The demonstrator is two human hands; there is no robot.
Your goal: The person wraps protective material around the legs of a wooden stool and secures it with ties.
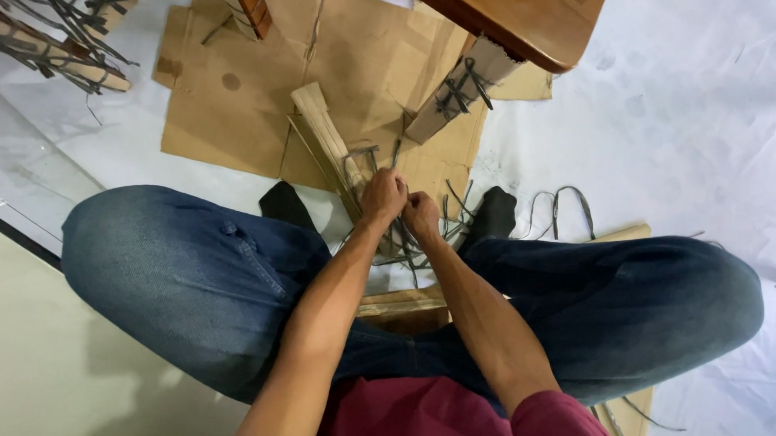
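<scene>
Gripping dark flat strips (pixel 411 243) between the knees, the left hand (pixel 383 195) and right hand (pixel 420 215) close together on them in the head view, touching each other, apparently to keep the strands taut. A pale wooden slat (pixel 325 125) runs toward 11 o'clock over flattened cardboard (pixel 225 86); a strip-wrapped cardboard piece (pixel 461 88) lies at 1 o'clock, under a wooden stool (pixel 527 11).

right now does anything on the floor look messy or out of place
Yes: loose dark strips lie tangled between the knees by both hands, with a few strays curling onto the white sheet to the right.
</scene>
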